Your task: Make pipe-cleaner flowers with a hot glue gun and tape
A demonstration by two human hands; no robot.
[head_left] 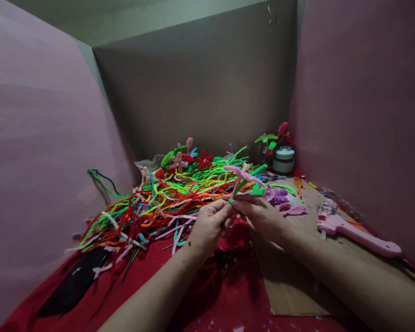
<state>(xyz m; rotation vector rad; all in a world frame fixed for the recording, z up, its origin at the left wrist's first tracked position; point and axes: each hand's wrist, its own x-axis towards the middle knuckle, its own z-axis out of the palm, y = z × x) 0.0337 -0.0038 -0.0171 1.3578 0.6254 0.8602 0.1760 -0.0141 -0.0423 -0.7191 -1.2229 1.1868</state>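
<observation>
Meeting near the middle of the frame, just right of centre, the left hand point(210, 219) and the right hand point(259, 213) both have thumb and fingers closed in a pinch on the lower end of a small pink-and-green fuzzy-stem piece point(241, 174). It stands between them and above their fingertips, its long axis rising from the pinch and leaning toward the upper right, with a pink part spread across the top and a green strand slanting past it. Neither hand is clearly nearer; the fingertips nearly meet at its base, though exactly which fingers bear on it is hidden. Just beyond the right hand, right of centre, lie purple loops point(280, 197). Below them a cardboard sheet point(290, 293) reaches under the right forearm, and at the right of the frame a pink glue gun point(359, 235) rests with its handle pointing to the lower right; the right hand is the nearer one to it. Beyond the left hand, a heap of coloured fuzzy stems point(173, 196) fills the centre left, with made-up flowers point(204, 159) at its back edge and a pale jar point(283, 161) farther right. A black flat object point(74, 281) lies at the lower left on the red cloth point(235, 295).
</observation>
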